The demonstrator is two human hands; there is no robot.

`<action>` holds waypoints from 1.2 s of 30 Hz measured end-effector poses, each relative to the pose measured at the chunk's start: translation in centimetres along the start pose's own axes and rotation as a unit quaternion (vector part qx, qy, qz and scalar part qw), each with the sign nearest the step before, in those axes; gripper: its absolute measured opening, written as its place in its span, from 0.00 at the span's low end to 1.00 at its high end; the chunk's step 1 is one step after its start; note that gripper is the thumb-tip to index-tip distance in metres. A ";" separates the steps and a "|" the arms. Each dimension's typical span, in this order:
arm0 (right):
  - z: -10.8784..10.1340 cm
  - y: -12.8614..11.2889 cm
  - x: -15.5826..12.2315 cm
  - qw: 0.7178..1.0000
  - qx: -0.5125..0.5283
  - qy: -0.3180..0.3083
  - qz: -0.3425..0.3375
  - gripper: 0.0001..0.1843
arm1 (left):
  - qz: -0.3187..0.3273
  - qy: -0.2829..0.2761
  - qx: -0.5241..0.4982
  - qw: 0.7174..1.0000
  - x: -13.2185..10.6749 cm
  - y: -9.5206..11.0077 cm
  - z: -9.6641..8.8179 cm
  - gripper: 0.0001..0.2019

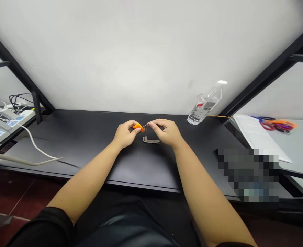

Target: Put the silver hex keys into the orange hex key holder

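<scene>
My left hand (125, 134) pinches a small orange holder (138, 127) above the black desk (89, 144). My right hand (167, 132) is closed in a pinch on a thin metal hex key (145, 125) whose end meets the orange holder. Just below the hands, a few L-shaped hex keys (150, 140) lie flat on the desk. Both forearms reach in from the bottom of the view.
A clear plastic water bottle (205, 104) stands at the back right by the white wall. A white power strip (4, 125) with cables sits at the left. On the grey side table to the right lie a paper sheet (257, 135) and scissors (277, 124).
</scene>
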State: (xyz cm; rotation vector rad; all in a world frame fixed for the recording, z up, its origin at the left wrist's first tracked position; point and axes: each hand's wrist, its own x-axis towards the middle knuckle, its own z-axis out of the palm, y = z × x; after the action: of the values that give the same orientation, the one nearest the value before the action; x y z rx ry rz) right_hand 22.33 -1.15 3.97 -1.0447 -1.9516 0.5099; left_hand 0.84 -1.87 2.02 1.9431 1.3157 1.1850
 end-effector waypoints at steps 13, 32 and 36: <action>-0.3 1.4 -0.1 0.924 -0.175 -0.291 0.174 0.19 | -0.027 -0.005 0.012 1.000 0.0 -0.2 -0.2 0.06; -0.7 0.5 0.0 0.993 0.092 0.054 0.041 0.17 | -0.010 -0.020 0.002 1.000 -0.1 0.0 0.1 0.05; 0.1 0.3 -0.1 0.990 0.119 0.061 0.040 0.18 | -0.007 -0.027 -0.014 1.000 -0.1 0.0 0.2 0.06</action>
State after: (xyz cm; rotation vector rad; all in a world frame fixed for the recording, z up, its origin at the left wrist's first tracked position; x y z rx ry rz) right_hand 22.36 -1.06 3.65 -0.9796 -1.6993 0.6892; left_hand 0.96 -1.94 1.90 1.9292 1.2768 1.1296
